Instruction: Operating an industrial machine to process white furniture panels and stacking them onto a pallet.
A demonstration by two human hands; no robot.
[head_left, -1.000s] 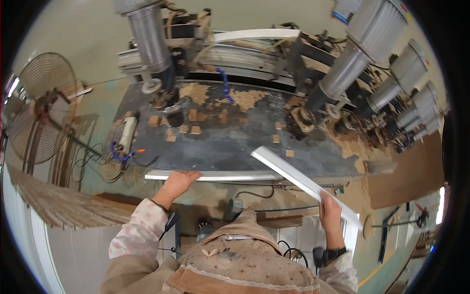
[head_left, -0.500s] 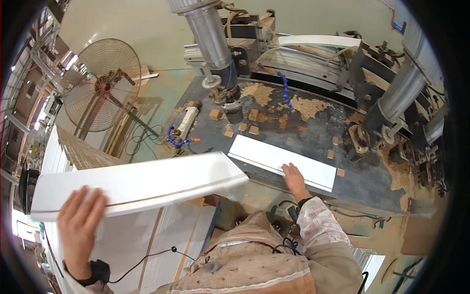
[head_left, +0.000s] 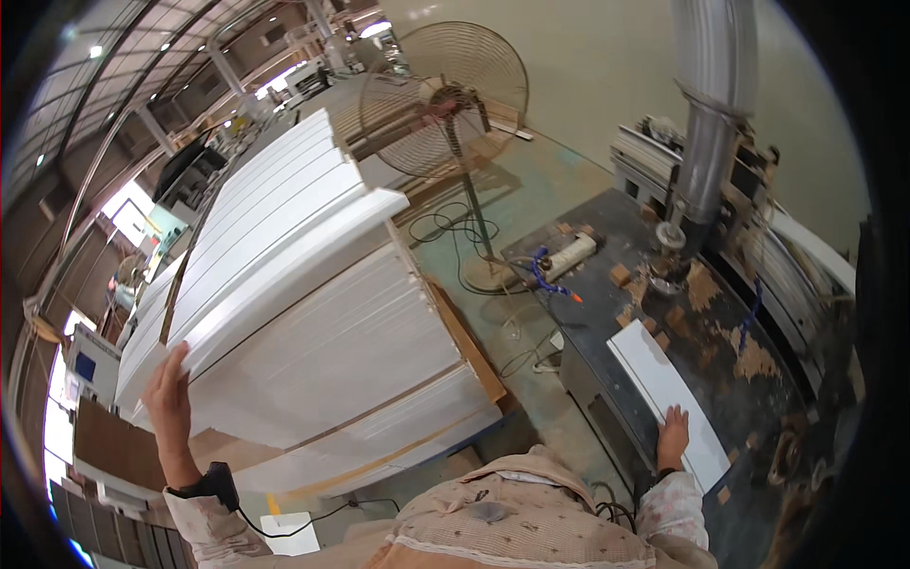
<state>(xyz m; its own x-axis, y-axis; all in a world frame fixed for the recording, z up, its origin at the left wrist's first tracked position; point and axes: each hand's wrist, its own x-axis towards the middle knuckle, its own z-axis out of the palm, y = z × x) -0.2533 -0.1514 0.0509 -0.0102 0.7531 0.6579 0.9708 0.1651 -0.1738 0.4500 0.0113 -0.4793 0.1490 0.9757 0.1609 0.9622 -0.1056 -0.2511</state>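
My left hand (head_left: 169, 396) is at the near end of a long white board (head_left: 303, 251), its fingers stretched out and touching the board's end. That board lies along the top of a tall stack of white boards (head_left: 332, 341), its far end jutting out at the stack's right corner. On the dark machine table (head_left: 592, 368) at the right lies a shorter white board (head_left: 645, 358). My right hand (head_left: 673, 434) rests on it near its left edge, fingers laid on the surface. The undersides of both hands are hidden.
A large caged fan (head_left: 445, 100) stands behind the stack, with a cable (head_left: 445, 223) looped on the floor. Over the table hangs a thick metal duct (head_left: 701, 161). Small wood blocks (head_left: 621, 275), sawdust (head_left: 703, 286) and a blue jointed hose (head_left: 542, 268) are on the table.
My view has turned left. The long board that my left hand carried through the air now lies on the stack. My right hand stays on the shorter board.
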